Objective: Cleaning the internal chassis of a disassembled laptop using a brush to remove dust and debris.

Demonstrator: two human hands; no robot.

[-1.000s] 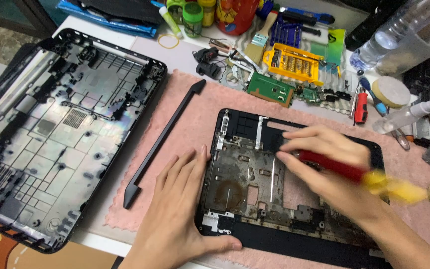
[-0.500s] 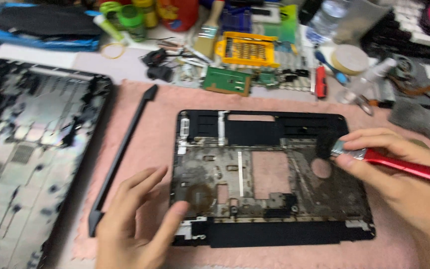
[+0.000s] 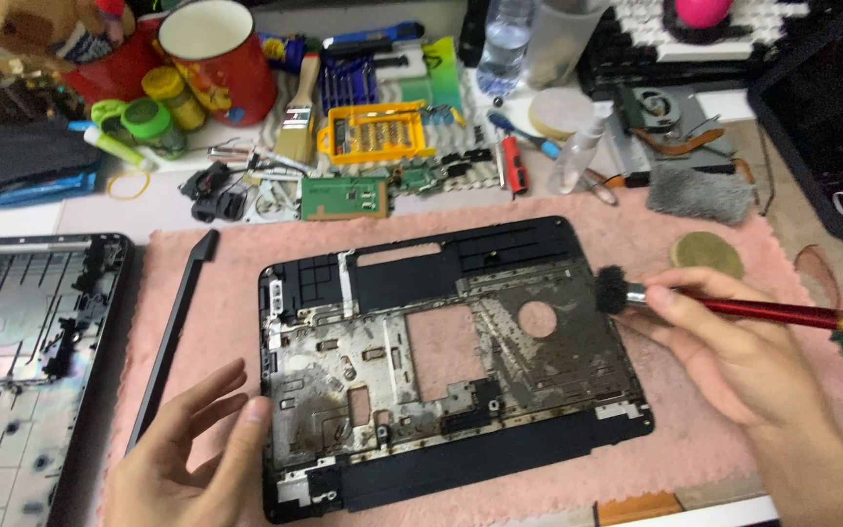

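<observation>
I count two hands: left hand (image 3: 187, 454), right hand (image 3: 734, 356); one red-handled brush (image 3: 734, 307); one flat paintbrush (image 3: 298, 122); two laptop shells: dusty black frame (image 3: 451, 361), grey base (image 3: 21, 361); one black strip (image 3: 173, 332); one red mug (image 3: 217, 59); one yellow bit case (image 3: 375, 132); one green circuit board (image 3: 343, 198)

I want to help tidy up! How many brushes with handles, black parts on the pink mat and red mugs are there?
Brushes: 2 (red-handled brush in the right hand, wooden paintbrush)
Black parts on the pink mat: 2 (laptop frame, long strip)
Red mugs: 1 (red mug)
Total: 5
</observation>
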